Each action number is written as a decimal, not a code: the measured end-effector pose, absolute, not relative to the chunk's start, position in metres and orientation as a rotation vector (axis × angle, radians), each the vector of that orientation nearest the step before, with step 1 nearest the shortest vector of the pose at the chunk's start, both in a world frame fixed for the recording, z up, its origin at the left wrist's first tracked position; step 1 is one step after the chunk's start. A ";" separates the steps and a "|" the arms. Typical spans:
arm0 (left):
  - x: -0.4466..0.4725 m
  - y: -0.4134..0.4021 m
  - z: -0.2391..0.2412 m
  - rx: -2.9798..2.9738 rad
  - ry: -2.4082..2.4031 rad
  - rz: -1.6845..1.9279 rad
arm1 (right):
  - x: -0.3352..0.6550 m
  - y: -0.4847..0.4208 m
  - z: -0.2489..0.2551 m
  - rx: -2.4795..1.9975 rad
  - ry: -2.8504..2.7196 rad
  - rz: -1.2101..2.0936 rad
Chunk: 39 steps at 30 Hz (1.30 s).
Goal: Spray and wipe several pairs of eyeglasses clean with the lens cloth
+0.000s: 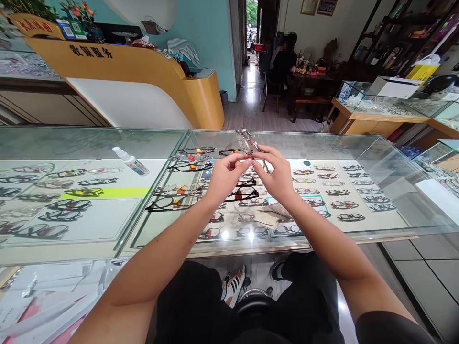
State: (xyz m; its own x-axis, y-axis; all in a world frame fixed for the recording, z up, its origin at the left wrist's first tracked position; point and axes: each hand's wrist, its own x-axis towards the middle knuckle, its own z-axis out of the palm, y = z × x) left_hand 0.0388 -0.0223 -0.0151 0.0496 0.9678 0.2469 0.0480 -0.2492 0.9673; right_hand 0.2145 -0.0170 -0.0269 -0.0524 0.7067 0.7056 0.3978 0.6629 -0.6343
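Raised over the glass display case, a pair of eyeglasses with thin frames is held between my two hands. My left hand pinches it from the left, fingers closed near its lower part. From the other side, my right hand grips it too, thumb and fingers together. Exactly which part each hand holds is partly hidden by the fingers. Below the right wrist lies a crumpled pale cloth on the glass. Several dark-framed glasses rest on the case to the left of my hands.
The glass display case spans the front, with rows of eyeglasses inside. A white spray bottle lies on its left section. Plastic bags sit at lower left. Beyond are a curved yellow counter and a seated person.
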 end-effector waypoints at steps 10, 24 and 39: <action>0.017 -0.003 -0.010 1.449 1.144 1.429 | 0.212 -0.030 -0.021 -0.826 -1.873 0.342; -0.135 0.033 0.003 1.843 1.942 0.504 | 0.230 -0.016 -0.019 -0.920 -1.804 0.276; -0.117 0.021 0.023 1.872 1.866 0.439 | 0.229 -0.013 -0.023 -0.917 -1.869 0.242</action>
State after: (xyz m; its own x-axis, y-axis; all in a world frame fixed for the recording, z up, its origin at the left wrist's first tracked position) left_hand -0.1165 0.0210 0.0229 0.0298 0.9952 -0.0937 0.8490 0.0243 0.5279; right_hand 0.2294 -0.0133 -0.0230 -0.2138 0.6856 0.6959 0.4859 0.6926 -0.5331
